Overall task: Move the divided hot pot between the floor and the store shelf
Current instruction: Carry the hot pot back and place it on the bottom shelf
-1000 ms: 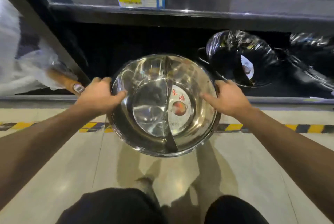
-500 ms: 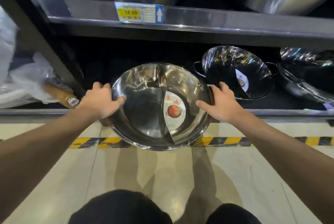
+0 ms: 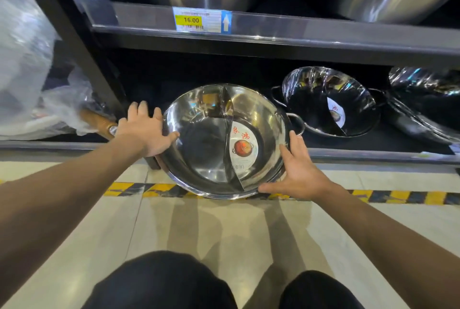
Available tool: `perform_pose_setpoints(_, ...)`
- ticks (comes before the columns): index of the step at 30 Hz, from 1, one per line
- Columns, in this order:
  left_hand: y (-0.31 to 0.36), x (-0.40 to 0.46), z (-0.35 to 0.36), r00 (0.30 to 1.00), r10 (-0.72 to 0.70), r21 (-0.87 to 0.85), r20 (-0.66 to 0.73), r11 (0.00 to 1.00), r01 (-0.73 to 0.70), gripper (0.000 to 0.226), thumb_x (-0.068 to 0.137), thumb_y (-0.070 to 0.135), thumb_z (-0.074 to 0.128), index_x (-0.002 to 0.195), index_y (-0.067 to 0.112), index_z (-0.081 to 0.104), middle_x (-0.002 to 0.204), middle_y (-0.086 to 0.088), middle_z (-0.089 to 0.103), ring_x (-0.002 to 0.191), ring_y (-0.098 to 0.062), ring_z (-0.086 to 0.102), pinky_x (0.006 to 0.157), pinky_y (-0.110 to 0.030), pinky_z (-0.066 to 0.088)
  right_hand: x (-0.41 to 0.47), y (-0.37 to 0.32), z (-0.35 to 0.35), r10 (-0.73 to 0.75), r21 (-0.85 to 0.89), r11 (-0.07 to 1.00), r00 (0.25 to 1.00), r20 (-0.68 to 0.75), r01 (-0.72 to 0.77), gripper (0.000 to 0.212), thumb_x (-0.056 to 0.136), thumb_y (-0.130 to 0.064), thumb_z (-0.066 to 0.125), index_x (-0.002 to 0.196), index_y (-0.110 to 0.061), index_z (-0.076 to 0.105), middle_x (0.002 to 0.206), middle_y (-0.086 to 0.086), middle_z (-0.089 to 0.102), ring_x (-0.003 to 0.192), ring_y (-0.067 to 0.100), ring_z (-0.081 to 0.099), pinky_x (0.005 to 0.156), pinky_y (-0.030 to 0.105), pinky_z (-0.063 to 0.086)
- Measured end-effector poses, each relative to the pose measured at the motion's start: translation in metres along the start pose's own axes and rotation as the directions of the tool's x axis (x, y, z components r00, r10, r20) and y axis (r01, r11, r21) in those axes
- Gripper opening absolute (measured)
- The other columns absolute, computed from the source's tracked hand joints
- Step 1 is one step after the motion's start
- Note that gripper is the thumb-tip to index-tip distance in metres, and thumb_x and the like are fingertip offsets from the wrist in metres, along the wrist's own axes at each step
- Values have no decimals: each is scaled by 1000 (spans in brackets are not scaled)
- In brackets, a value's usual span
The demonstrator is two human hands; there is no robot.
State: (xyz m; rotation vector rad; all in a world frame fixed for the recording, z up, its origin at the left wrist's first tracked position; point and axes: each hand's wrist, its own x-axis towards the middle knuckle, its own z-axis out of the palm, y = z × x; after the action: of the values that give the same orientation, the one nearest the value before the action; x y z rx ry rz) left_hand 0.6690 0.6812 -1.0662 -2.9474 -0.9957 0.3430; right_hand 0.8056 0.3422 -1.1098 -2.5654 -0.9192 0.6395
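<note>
The divided hot pot [image 3: 206,144] is a shiny steel bowl with a curved partition and a round paper label in its right half. It tilts toward me, its far part over the bottom shelf [image 3: 373,153] lip and its near rim above the striped floor tape. My left hand [image 3: 145,131] grips the left rim, thumb inside the bowl. My right hand [image 3: 300,174] presses flat against the lower right rim, fingers spread, just below the pot's right loop handle [image 3: 297,123].
A second divided pot [image 3: 331,102] stands tilted on the bottom shelf to the right, with more steel pans [image 3: 428,107] beyond it. Plastic-wrapped goods [image 3: 32,84] and a wooden handle [image 3: 99,124] lie left of the shelf post. Large steel pots sit on the upper shelf [image 3: 273,27]. My knees are at the bottom.
The pot has travelled away from me toward the bottom shelf. My right hand has slid from the side rim down to the lower right rim and opened flatter.
</note>
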Motion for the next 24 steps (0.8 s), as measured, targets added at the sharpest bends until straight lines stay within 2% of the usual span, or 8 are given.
perform_pose_setpoints(2,2,-31,8,982,38,-156,-184,986,-67,76,85,65,45,142,15,37,147,-20,33,130,-44,33,101,-57,39,1,-3,4,15,-18,1000,999,-33,-15,151,40,-99,62,159,-30,0,165,0,-27,149,20,-31,122,52,9)
perform_pose_setpoints(4,11,-70,28,975,21,-327,-223,940,-96,73,84,63,50,136,14,41,138,-20,41,119,-44,45,97,-54,43,6,-10,6,37,24,999,996,-85,-35,150,41,-98,64,160,-28,3,167,6,-21,150,24,-28,122,55,9)
perform_pose_setpoints(8,28,-113,72,996,63,-551,-56,830,-83,98,81,63,59,150,3,23,162,-9,-3,146,-26,17,117,-39,23,24,-23,9,51,75,996,992,-115,-43,146,44,-94,67,159,-29,4,166,15,-17,148,32,-31,121,55,2)
perform_pose_setpoints(10,28,-105,76,995,84,-571,-53,815,-100,111,79,65,59,154,2,7,161,-6,-21,149,-19,0,118,-33,15,29,-18,5,14,81,997,995,-103,-5,143,44,-94,68,158,-35,5,167,9,-16,148,26,-32,121,54,0)
perform_pose_setpoints(13,18,-80,67,992,119,-541,-42,832,-123,121,72,79,52,155,10,-3,161,-3,-24,149,-17,0,116,-33,17,29,8,-9,-105,62,992,994,-43,108,129,47,-93,68,153,-50,8,166,-8,-18,144,8,-35,121,50,3)
perform_pose_setpoints(16,4,-53,53,989,150,-511,-2,849,-130,124,64,90,43,156,16,3,162,1,-19,148,-13,-3,117,-34,14,32,24,-17,-156,-4,988,988,12,156,122,55,-88,68,155,-39,18,166,-4,-22,148,12,-30,124,48,6)
perform_pose_setpoints(19,1,-25,43,989,149,-528,-9,839,-131,111,72,83,43,156,18,11,164,1,-12,148,-12,-3,117,-37,15,46,13,-16,-109,34,993,992,-65,111,108,62,-87,62,147,-23,38,167,0,-16,153,17,-20,125,47,12)
perform_pose_setpoints(24,-1,21,48,994,106,-549,-36,829,-108,79,90,53,45,155,18,16,164,-2,-10,149,-16,-2,114,-33,13,82,-16,-15,-92,-7,996,990,-109,91,81,82,-61,71,143,-13,46,160,5,4,150,30,11,123,43,22)
